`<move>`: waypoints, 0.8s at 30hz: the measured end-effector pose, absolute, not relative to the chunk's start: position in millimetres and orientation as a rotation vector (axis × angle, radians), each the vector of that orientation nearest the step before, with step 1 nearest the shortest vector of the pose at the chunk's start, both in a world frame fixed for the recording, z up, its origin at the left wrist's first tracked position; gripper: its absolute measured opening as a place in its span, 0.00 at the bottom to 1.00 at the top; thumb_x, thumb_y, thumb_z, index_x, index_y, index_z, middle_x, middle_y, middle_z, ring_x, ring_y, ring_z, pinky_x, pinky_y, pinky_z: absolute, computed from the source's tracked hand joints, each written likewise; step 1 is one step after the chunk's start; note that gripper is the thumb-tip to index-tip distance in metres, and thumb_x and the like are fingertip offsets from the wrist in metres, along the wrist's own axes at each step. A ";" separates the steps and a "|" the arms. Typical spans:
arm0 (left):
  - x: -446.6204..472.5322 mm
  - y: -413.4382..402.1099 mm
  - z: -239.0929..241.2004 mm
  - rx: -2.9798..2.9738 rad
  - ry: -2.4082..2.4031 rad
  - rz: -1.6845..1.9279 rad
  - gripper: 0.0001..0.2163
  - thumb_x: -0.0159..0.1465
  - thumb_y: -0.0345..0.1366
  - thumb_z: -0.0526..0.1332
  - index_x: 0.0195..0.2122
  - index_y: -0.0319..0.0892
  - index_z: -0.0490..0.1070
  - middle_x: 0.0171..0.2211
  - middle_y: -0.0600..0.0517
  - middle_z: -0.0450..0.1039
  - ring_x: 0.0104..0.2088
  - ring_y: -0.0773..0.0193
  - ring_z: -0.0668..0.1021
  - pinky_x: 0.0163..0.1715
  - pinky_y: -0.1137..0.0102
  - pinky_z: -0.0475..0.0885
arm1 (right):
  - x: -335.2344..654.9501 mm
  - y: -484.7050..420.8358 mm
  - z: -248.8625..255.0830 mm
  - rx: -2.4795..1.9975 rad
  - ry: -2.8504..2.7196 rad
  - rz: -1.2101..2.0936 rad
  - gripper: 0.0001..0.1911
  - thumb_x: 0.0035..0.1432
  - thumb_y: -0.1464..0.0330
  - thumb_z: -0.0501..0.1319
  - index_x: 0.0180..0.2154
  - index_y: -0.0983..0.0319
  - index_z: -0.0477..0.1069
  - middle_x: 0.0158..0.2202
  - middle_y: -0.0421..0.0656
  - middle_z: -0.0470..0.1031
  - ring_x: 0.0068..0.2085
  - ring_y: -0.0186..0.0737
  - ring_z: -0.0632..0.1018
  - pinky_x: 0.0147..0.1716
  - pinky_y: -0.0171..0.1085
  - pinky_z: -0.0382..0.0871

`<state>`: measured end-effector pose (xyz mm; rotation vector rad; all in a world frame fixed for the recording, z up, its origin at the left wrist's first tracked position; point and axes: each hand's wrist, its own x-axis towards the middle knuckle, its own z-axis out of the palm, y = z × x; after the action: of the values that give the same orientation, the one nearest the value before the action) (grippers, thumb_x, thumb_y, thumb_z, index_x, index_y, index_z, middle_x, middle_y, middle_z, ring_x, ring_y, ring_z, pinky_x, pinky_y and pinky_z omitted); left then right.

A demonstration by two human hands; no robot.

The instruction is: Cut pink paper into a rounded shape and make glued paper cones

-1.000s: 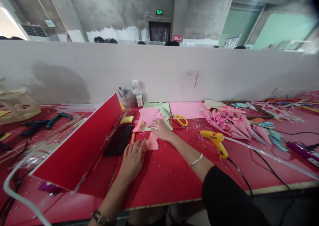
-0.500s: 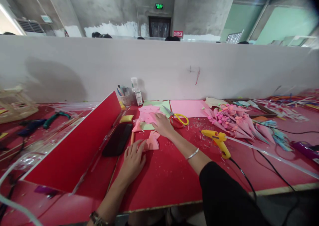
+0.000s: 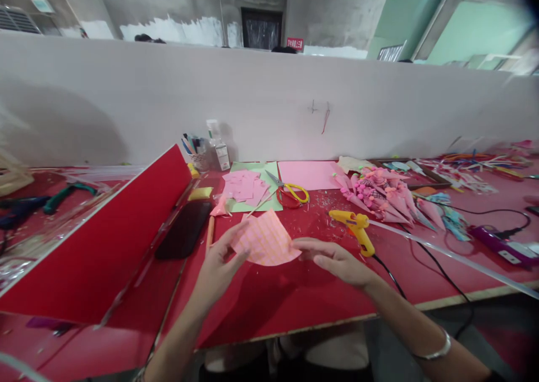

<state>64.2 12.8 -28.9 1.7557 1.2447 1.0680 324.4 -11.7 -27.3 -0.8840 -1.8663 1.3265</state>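
Note:
A pink paper piece with a checked pattern (image 3: 267, 240) is held up above the red tabletop, its surface slightly curved. My left hand (image 3: 221, 264) grips its left edge between thumb and fingers. At the right corner, the outstretched fingertips of my right hand (image 3: 337, 261) touch the paper, while the thumb stands apart from it. Beyond the paper lie small pink paper pieces (image 3: 244, 185) on a green sheet (image 3: 272, 202), a thin stick (image 3: 261, 203) and scissors with red and yellow handles (image 3: 290, 195).
A yellow glue gun (image 3: 356, 227) and a heap of pink cones (image 3: 383, 194) lie to the right. On the left are a black phone (image 3: 183, 230) and a slanting red board (image 3: 109, 236). A bottle (image 3: 218, 149) stands by the white partition (image 3: 261, 101).
My right hand has drawn back from the small pink pieces to the right of the paper. The checked paper is now raised in my left hand. The view has tilted down.

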 end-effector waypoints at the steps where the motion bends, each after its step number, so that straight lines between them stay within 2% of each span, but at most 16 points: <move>1: 65.8 12.2 -27.0 1.702 1.252 0.986 0.20 0.59 0.44 0.54 0.50 0.39 0.63 0.43 0.46 0.71 0.38 0.59 0.75 0.37 0.65 0.71 | 325.4 -13.1 -32.8 -0.899 -1.802 1.369 0.18 0.59 0.63 0.52 0.51 0.57 0.64 0.53 0.44 0.66 0.54 0.39 0.66 0.52 0.41 0.59; 3: 68.1 12.3 -25.0 1.672 1.317 0.904 0.19 0.59 0.44 0.54 0.46 0.38 0.66 0.36 0.47 0.74 0.31 0.62 0.75 0.30 0.68 0.71 | 324.9 -12.8 -43.1 -0.943 -1.695 1.401 0.17 0.57 0.62 0.54 0.48 0.58 0.65 0.49 0.45 0.69 0.50 0.39 0.70 0.50 0.41 0.61; 6: 71.4 12.2 -24.6 1.823 1.440 0.968 0.21 0.59 0.43 0.55 0.52 0.40 0.60 0.41 0.48 0.73 0.33 0.62 0.76 0.31 0.68 0.71 | 320.0 -10.2 -53.4 -1.005 -1.618 1.283 0.19 0.56 0.63 0.55 0.49 0.58 0.61 0.45 0.46 0.70 0.47 0.38 0.71 0.47 0.40 0.64; 9: 74.1 8.2 -26.1 2.241 1.534 1.018 0.16 0.61 0.39 0.53 0.50 0.43 0.62 0.39 0.49 0.75 0.37 0.60 0.77 0.37 0.65 0.70 | 314.6 -12.2 -52.6 -1.110 -1.649 0.907 0.29 0.54 0.64 0.58 0.55 0.58 0.51 0.48 0.48 0.65 0.50 0.40 0.68 0.47 0.42 0.65; 11: 75.3 3.0 -28.1 2.632 1.457 1.007 0.12 0.62 0.34 0.51 0.45 0.44 0.67 0.37 0.50 0.76 0.38 0.60 0.77 0.40 0.64 0.68 | 312.6 -17.5 -48.4 -1.158 -1.781 0.546 0.34 0.51 0.63 0.60 0.57 0.58 0.48 0.51 0.50 0.62 0.52 0.44 0.65 0.49 0.44 0.62; 13: 77.0 -3.4 -31.9 2.943 1.259 1.039 0.12 0.63 0.29 0.49 0.44 0.43 0.68 0.39 0.50 0.76 0.41 0.61 0.76 0.42 0.66 0.66 | 311.9 -24.5 -46.9 -1.147 -2.003 0.203 0.29 0.52 0.63 0.60 0.55 0.58 0.54 0.52 0.50 0.63 0.52 0.46 0.64 0.49 0.46 0.61; 15: 79.7 -10.1 -38.2 3.110 1.056 1.028 0.14 0.63 0.26 0.47 0.46 0.41 0.67 0.42 0.50 0.75 0.43 0.63 0.75 0.42 0.68 0.65 | 311.6 -31.7 -52.1 -1.101 -2.220 -0.022 0.18 0.56 0.66 0.57 0.49 0.58 0.63 0.48 0.48 0.68 0.48 0.46 0.67 0.45 0.45 0.62; 17: 83.7 -16.7 -46.6 3.188 0.887 0.900 0.15 0.63 0.24 0.45 0.45 0.39 0.67 0.42 0.50 0.75 0.43 0.64 0.75 0.42 0.68 0.65 | 311.6 -38.4 -63.6 -1.061 -2.360 -0.077 0.11 0.59 0.70 0.53 0.42 0.59 0.69 0.41 0.44 0.73 0.41 0.42 0.71 0.39 0.41 0.65; 20: 92.0 -25.1 -58.1 3.141 0.734 0.505 0.14 0.63 0.27 0.47 0.45 0.40 0.66 0.44 0.50 0.73 0.43 0.63 0.74 0.43 0.67 0.66 | 313.2 -47.4 -82.3 -1.063 -2.406 0.048 0.11 0.61 0.71 0.51 0.37 0.60 0.71 0.32 0.42 0.75 0.34 0.36 0.73 0.34 0.36 0.67; 24: 103.3 -31.5 -60.0 2.896 0.801 0.181 0.17 0.60 0.32 0.56 0.51 0.45 0.61 0.48 0.52 0.69 0.47 0.62 0.71 0.46 0.67 0.66 | 319.5 -56.5 -91.4 -1.098 -2.305 0.247 0.10 0.60 0.69 0.52 0.39 0.60 0.72 0.38 0.42 0.75 0.39 0.36 0.74 0.39 0.36 0.67</move>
<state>103.3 -31.5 -60.0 2.8964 0.8007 0.1812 319.5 -56.5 -91.4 -1.0980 -2.3046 0.2466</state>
